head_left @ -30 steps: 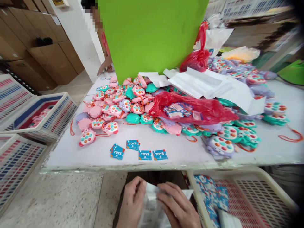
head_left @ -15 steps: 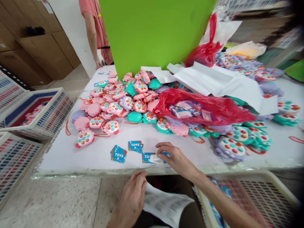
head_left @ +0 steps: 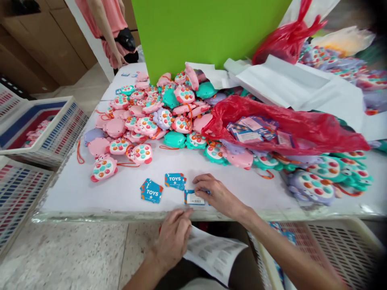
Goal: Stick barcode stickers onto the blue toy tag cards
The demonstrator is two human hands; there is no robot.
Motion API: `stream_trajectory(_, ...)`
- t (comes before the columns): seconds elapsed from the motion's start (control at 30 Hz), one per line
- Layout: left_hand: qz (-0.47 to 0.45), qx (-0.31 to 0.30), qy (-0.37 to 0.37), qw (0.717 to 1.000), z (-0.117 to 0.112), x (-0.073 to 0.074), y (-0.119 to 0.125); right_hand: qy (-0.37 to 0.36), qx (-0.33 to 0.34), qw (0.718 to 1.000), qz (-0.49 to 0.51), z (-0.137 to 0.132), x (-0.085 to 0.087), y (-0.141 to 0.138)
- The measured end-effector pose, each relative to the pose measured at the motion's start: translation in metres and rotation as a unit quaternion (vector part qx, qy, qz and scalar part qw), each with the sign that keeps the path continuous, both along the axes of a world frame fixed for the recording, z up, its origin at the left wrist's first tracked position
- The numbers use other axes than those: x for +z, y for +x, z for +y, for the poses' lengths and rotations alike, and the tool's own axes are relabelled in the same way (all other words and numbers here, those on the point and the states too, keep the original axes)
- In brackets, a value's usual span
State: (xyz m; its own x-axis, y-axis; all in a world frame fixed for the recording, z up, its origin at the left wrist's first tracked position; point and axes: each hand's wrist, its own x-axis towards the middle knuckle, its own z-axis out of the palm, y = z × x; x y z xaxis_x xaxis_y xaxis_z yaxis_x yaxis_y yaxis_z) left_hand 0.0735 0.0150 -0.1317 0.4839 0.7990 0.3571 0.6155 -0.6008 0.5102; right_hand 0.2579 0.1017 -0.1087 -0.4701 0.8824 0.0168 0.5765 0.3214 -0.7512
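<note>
At the table's front edge my left hand [head_left: 175, 238] is closed on a sheet of printed labels [head_left: 216, 253], which hangs over my lap. My right hand [head_left: 217, 196] has its fingers bent over a white barcode sticker [head_left: 193, 199]. That sticker lies against a blue card [head_left: 186, 193], and my fingertips touch its right end. A bit of blue also shows under these fingers. To the left are a blue TOYS card [head_left: 175, 180] and overlapping TOYS cards [head_left: 152, 191], all flat on the table.
Pink, green and purple animal toys [head_left: 145, 125] with orange cords are heaped behind the cards. An opened red plastic bag [head_left: 320, 133] holds more cards. A green panel [head_left: 205, 36] rises behind. Plastic baskets [head_left: 57, 133] flank the table. A person [head_left: 104, 28] stands at the far left.
The barcode sticker has moved slightly left and now lies over the card, covering its lettering. My left hand has shifted a little with the label sheet. The camera view has moved.
</note>
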Motion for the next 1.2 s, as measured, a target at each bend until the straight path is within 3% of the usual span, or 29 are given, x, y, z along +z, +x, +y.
stream_trajectory(0.87,-0.007,0.019,0.026,0.999,0.002,-0.008,0.005,-0.004,-0.021,0.999,0.03,-0.004,-0.006,-0.001)
stream_trajectory(1.2,0.035,-0.011,0.053,0.998,0.009,0.004,0.009,0.026,-0.02,0.999,0.037,-0.006,-0.008,-0.002)
